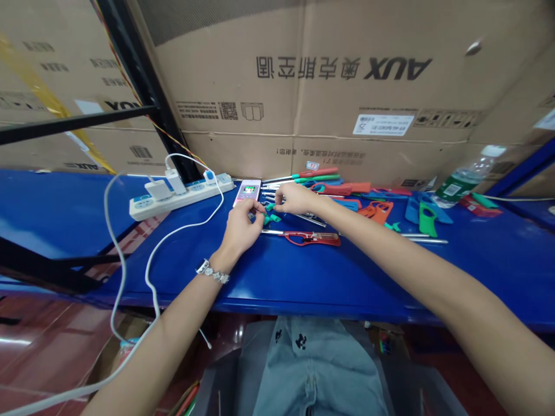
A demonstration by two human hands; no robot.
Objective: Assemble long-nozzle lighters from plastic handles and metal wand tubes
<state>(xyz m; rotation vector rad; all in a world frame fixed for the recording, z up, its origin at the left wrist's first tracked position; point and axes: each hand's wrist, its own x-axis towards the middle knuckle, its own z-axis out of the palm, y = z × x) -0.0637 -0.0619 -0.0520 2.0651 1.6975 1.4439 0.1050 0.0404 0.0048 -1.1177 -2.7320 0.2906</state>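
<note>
Left hand point(243, 230) and right hand point(295, 198) curl at green parts point(275, 218), grips too small to tell; lighter point(319, 237) at four o'clock, surface point(277, 271) reaching its front edge point(286, 306) at six.

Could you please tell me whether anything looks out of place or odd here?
Yes: the large cardboard box behind the blue work surface appears upside down, since its printing is inverted. White cables also trail loosely over the front edge. I see no obvious spill.
</note>
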